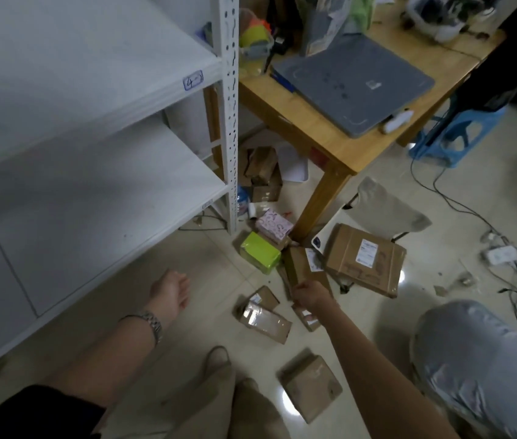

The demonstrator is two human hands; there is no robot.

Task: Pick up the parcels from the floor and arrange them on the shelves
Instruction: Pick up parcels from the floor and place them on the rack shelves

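With my right hand [311, 294] gripping the near end of the narrow brown parcel [302, 264] on the floor [219, 280], left hand [171, 293] loosely open, I should lift straight up, clear of the large parcel [364, 261] beside it.

Your way onto the white shelves [98, 172] lies open from the front; the upright post [230, 115] and counter leg [320, 201] hem in the parcels [364, 259] to its right.

Parcels [361, 259] are scattered on the floor [377, 327], right of the shelves [92, 172] and before the table [330, 147].
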